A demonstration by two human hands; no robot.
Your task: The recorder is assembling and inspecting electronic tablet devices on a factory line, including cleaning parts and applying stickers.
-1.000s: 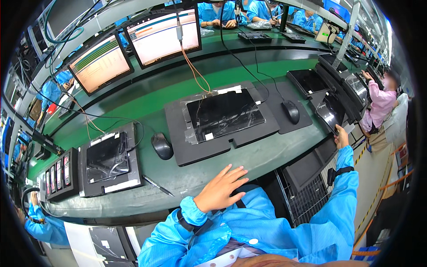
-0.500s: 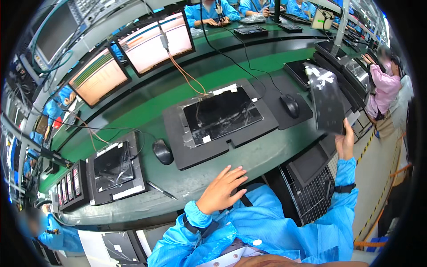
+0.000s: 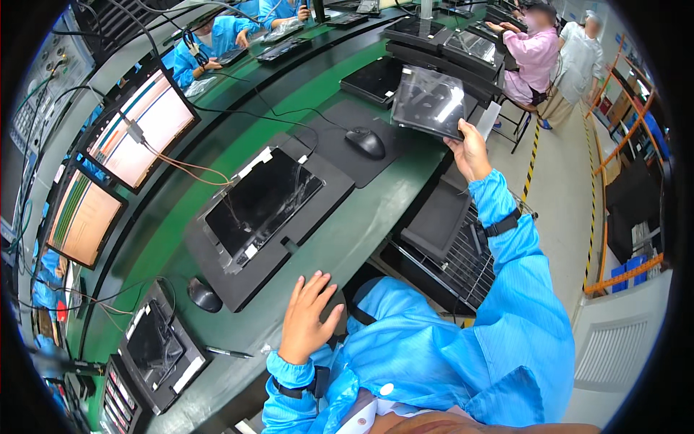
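My right hand [image 3: 471, 150] stretches to the far right and grips the near corner of a film-wrapped black tablet panel [image 3: 428, 101]. That panel is tilted, above the bench's right end beside a stack of black trays [image 3: 463, 54]; whether it touches them I cannot tell. My left hand [image 3: 311, 318] lies at the bench's front edge, fingers spread, holding nothing. Beyond it a black tablet [image 3: 260, 199], partly covered in clear film with white tape tabs, lies on a dark foam pad [image 3: 242, 286]. An orange cable runs to its far edge.
Two black mice, one on a mat [image 3: 365, 142] and one on the bench [image 3: 204, 295], flank the pad. A pen [image 3: 230, 353] and a second wrapped tablet [image 3: 153, 343] lie left. Two monitors [image 3: 137, 130] stand behind. Below right is a wire rack [image 3: 463, 264]. Co-workers sit beyond.
The view has swung right, so the bench appears shifted left and turned. My right hand has carried the panel farther out and tilted it flatter. My left hand remains at the bench edge.
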